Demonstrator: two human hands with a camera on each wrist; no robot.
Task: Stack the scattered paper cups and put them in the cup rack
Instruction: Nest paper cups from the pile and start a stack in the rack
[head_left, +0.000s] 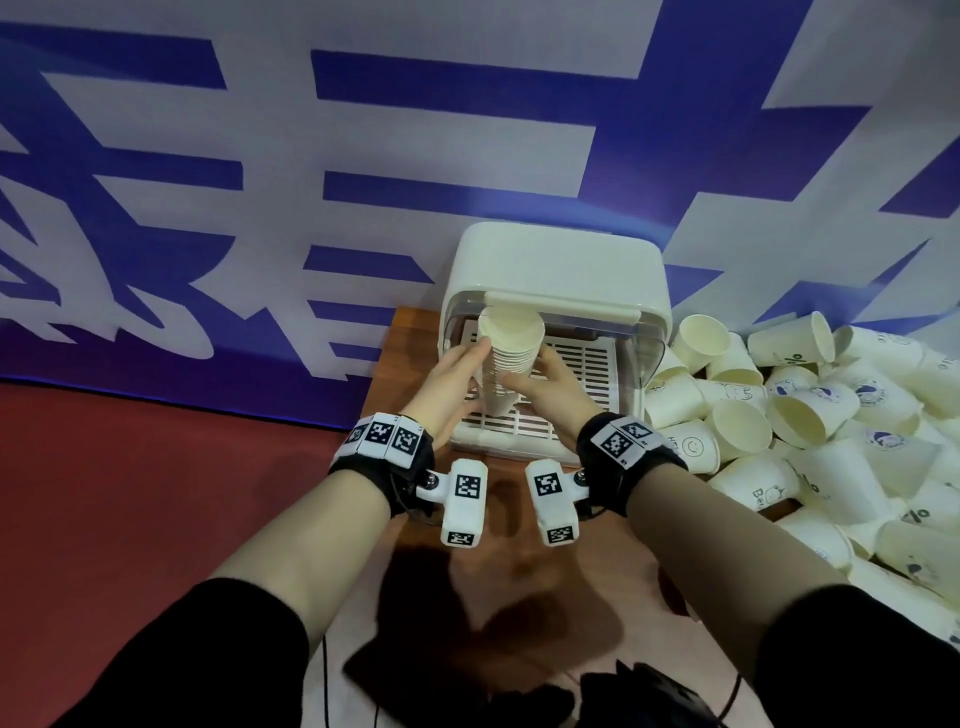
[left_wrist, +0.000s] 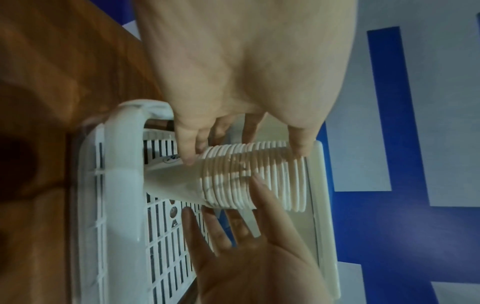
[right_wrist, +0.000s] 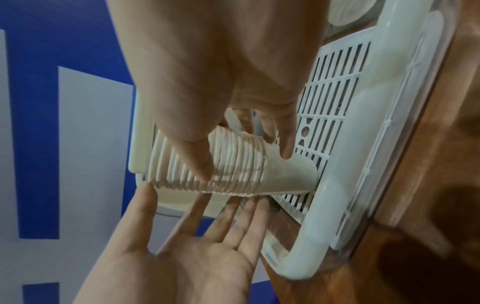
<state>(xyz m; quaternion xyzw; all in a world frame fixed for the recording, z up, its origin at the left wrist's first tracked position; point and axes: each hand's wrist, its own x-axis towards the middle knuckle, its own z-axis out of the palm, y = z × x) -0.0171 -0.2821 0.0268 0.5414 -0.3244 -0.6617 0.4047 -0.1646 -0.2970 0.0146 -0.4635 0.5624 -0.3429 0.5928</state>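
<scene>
Cup stack (head_left: 511, 353) upright in cup rack (head_left: 556, 265), base partly hidden; left hand (head_left: 452, 389) and right hand (head_left: 556, 389) press it, fingers straight.

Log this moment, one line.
cup stack: upright on cup rack | left hand: touches stack | right hand: touches stack | loose cups: piled right

wall (head_left: 415, 130): white with big blue characters | floor (head_left: 130, 493): red | table (head_left: 597, 561): brown wood (dark shadow near edge)
</scene>
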